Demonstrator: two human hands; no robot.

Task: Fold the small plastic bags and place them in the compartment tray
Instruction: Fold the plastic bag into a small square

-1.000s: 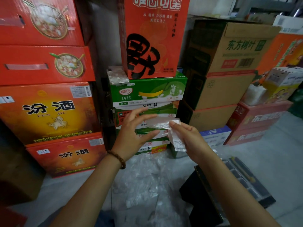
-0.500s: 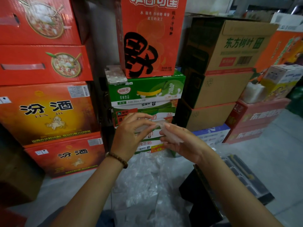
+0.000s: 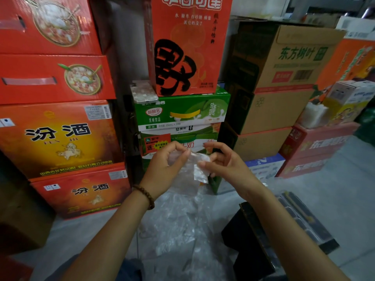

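Small plastic bag [image 3: 199, 161] in the pinch of your left grip [image 3: 166, 166] and right grip [image 3: 226, 165], over loose bags [image 3: 178, 220].

**What you can't really make out here**

The plastic bag [image 3: 197, 169] is see-through, so its edges and folds get lost between the left hand [image 3: 164, 167] and the right hand [image 3: 225, 165]. The pile of bags [image 3: 178, 230] on the floor blurs into one shiny mess, no counting them. The tray [image 3: 304, 222] sits partly behind the right forearm and a black box [image 3: 239, 236], its compartments too dark to read. The red cartons [image 3: 50, 78] on the left get cut off by the edge.
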